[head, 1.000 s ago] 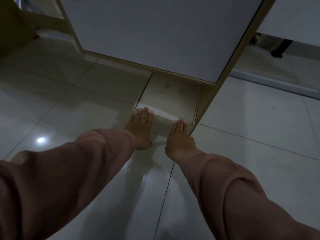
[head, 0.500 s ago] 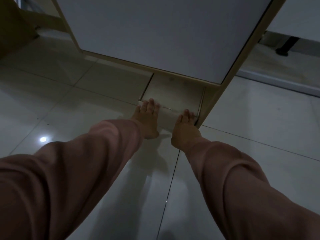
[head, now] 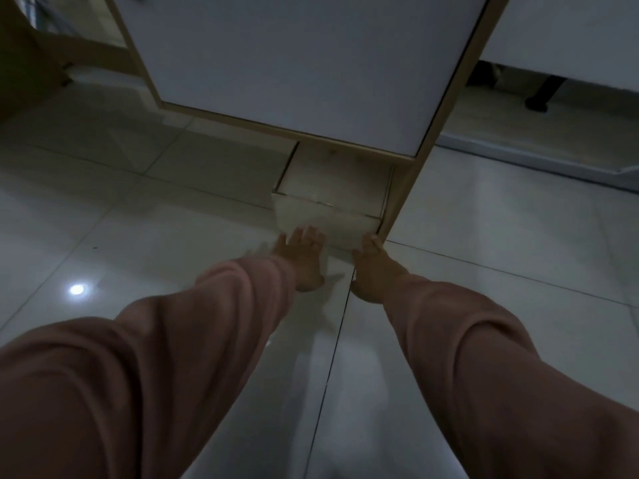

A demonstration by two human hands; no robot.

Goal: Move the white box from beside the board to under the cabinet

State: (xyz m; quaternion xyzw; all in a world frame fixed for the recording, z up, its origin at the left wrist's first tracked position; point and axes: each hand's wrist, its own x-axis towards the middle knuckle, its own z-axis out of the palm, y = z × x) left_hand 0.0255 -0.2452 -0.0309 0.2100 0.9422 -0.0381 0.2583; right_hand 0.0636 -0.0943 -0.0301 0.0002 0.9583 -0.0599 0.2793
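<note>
The white box [head: 332, 188] lies flat on the tiled floor, its far part under the white-fronted cabinet [head: 304, 63] and its right side against the cabinet's wooden side panel [head: 408, 188]. My left hand [head: 302, 252] rests with spread fingers against the lower left of the box's near face. My right hand [head: 371, 264] touches the near face at its right corner with fingers curled. Both arms are stretched forward in pink sleeves.
Glossy light floor tiles [head: 138, 257] surround the box, with a lamp reflection [head: 76, 289] at left. A wooden frame [head: 83, 46] stands at the far left. A dark leg [head: 543, 95] and a low white ledge [head: 539, 157] sit at the far right.
The box has slid further under the cabinet. Both hands have since dropped from its top edge down to the bottom of its near face, the left blurred in motion.
</note>
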